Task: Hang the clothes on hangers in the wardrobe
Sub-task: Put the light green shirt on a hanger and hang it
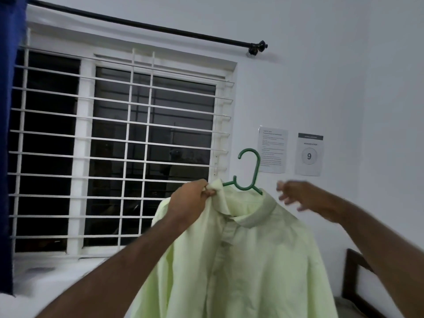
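The pale green shirt (241, 260) sits on a green hanger (250, 171), held up just right of the window (86, 157). The left hand (192, 199) pinches its collar on the window side. The right hand (305, 198), blurred, hovers beside the far shoulder, fingers spread, holding nothing.

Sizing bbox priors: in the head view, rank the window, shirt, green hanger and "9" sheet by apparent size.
1. window
2. shirt, though its nearness to the camera inflates it
3. green hanger (visible part) and "9" sheet: these look about alike, so I have not ranked them
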### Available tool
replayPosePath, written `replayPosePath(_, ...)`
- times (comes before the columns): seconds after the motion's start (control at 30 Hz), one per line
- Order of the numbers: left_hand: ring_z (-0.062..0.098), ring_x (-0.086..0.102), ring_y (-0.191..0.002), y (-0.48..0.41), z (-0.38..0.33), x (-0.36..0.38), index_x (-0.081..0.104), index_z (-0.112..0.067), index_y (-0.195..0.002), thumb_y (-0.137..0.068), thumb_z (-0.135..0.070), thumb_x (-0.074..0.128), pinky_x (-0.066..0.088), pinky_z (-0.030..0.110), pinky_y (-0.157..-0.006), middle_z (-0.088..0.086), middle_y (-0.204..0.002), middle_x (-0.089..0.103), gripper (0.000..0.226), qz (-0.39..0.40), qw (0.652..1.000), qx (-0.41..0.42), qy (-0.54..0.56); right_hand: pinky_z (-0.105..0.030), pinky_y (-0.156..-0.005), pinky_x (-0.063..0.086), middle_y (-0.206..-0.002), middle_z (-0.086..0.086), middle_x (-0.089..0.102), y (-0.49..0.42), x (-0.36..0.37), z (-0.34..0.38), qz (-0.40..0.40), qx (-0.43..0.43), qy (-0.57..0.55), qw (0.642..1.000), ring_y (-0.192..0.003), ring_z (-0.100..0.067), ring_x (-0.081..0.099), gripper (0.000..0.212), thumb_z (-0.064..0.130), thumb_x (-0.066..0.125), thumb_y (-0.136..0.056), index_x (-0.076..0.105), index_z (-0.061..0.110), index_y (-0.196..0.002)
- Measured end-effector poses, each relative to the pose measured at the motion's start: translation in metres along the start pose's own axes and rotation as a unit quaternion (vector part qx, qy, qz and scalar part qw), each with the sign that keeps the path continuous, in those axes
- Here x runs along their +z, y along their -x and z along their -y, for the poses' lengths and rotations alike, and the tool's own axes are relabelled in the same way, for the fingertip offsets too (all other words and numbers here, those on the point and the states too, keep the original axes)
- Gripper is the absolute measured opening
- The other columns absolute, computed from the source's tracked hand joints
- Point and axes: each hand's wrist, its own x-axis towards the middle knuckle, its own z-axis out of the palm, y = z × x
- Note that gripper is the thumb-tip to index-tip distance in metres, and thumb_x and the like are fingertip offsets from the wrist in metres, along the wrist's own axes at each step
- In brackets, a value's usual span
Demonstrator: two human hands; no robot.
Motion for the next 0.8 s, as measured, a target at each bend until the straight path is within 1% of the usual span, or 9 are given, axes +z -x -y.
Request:
replayPosePath(0.07, 0.024, 0.058, -0.078, -0.002, 0.007, 0.003, 0.054, -0.020, -0.081, -0.096, -0.039, 0.054, 0.045, 0.036, -0.066, -0.006, -0.076, 0.059, 0.024, -0.002, 1.000, -0.008, -0.002, -0.031, -0.073, 0.045, -0.093, -0.006, 0.071, 0.008, 0.005, -0.031, 0.067, 0.016, 0.035, 0.997, -0.082, -0.016, 0.060, 0.028, 0.041, 0.064, -0.094, 0.072, 0.014, -0.097)
replayPosePath(0.13, 0.022, 0.055, -0.072, -0.005, 0.012, 0.006, 0.048, -0.025, -0.074, -0.096, -0.038, 0.055, 0.039, 0.034, -0.061, -0.008, -0.070, 0.055, 0.027, 0.006, 1.000, -0.019, 0.005, -0.030, -0.075, 0.048, -0.095, -0.013, 0.073, 0.012, 0.013, -0.047, 0.044, -0.017, -0.003, 0.999, -0.082, -0.016, 0.063, 0.017, 0.025, 0.066, -0.095, 0.075, 0.011, -0.092)
replayPosePath(0.23, 0.019, 0.053, -0.069, -0.006, 0.019, 0.007, 0.047, -0.026, -0.072, -0.096, -0.035, 0.056, 0.034, 0.032, -0.058, -0.008, -0.069, 0.054, 0.028, 0.011, 0.999, -0.026, 0.027, -0.033, -0.081, 0.053, -0.095, -0.016, 0.075, 0.018, 0.021, -0.047, 0.021, -0.033, -0.081, 0.996, -0.085, -0.020, 0.069, 0.013, 0.017, 0.070, -0.091, 0.075, 0.004, -0.090)
replayPosePath(0.33, 0.017, 0.055, -0.070, -0.005, 0.021, 0.004, 0.056, -0.021, -0.078, -0.096, -0.034, 0.057, 0.038, 0.033, -0.059, -0.007, -0.072, 0.058, 0.023, 0.005, 0.999, -0.024, 0.043, -0.030, -0.080, 0.054, -0.088, -0.011, 0.076, 0.017, 0.025, -0.041, -0.020, -0.046, -0.068, 0.996, -0.082, -0.020, 0.070, 0.008, 0.014, 0.075, -0.086, 0.077, 0.007, -0.084)
replayPosePath(0.47, 0.017, 0.055, -0.071, -0.004, 0.023, -0.002, 0.055, -0.020, -0.078, -0.097, -0.034, 0.056, 0.042, 0.035, -0.061, -0.005, -0.073, 0.059, 0.023, -0.007, 0.998, -0.030, 0.054, -0.025, -0.073, 0.051, -0.081, 0.002, 0.075, 0.015, 0.035, -0.031, -0.087, -0.067, 0.022, 0.994, -0.079, -0.017, 0.070, 0.004, 0.021, 0.079, -0.083, 0.075, 0.020, -0.083)
replayPosePath(0.57, 0.017, 0.055, -0.070, -0.002, 0.028, -0.009, 0.057, -0.018, -0.080, -0.097, -0.034, 0.056, 0.042, 0.037, -0.062, -0.005, -0.073, 0.059, 0.024, -0.028, 0.997, -0.037, 0.056, -0.027, -0.072, 0.051, -0.088, 0.005, 0.068, 0.015, 0.049, -0.032, -0.093, -0.058, 0.060, 0.992, -0.083, -0.015, 0.065, 0.028, 0.023, 0.086, -0.074, 0.065, 0.024, -0.092)
replayPosePath(0.63, 0.017, 0.056, -0.071, -0.001, 0.031, -0.013, 0.058, -0.017, -0.082, -0.097, -0.035, 0.056, 0.044, 0.037, -0.062, -0.004, -0.073, 0.060, 0.024, -0.030, 0.997, -0.040, 0.053, -0.027, -0.070, 0.049, -0.084, 0.005, 0.067, 0.015, 0.057, -0.037, -0.124, -0.071, 0.067, 0.987, -0.080, -0.017, 0.064, 0.024, 0.018, 0.082, -0.077, 0.062, 0.022, -0.089)
replayPosePath(0.7, 0.017, 0.057, -0.071, 0.000, 0.034, -0.014, 0.060, -0.017, -0.085, -0.097, -0.036, 0.056, 0.045, 0.038, -0.063, -0.004, -0.075, 0.062, 0.023, -0.029, 0.998, -0.039, 0.049, -0.018, -0.063, 0.045, -0.072, 0.008, 0.067, 0.015, 0.064, -0.041, -0.158, -0.091, 0.050, 0.982, -0.071, -0.010, 0.061, 0.012, 0.014, 0.075, -0.084, 0.065, 0.020, -0.083)
replayPosePath(0.8, 0.017, 0.058, -0.073, 0.000, 0.042, -0.019, 0.063, -0.017, -0.088, -0.097, -0.036, 0.056, 0.045, 0.036, -0.064, -0.005, -0.076, 0.063, 0.022, -0.035, 0.998, -0.034, 0.042, -0.019, -0.065, 0.046, -0.072, 0.010, 0.069, 0.014, 0.064, -0.037, -0.119, -0.109, 0.044, 0.986, -0.067, -0.006, 0.061, 0.015, 0.011, 0.066, -0.091, 0.071, 0.022, -0.082)
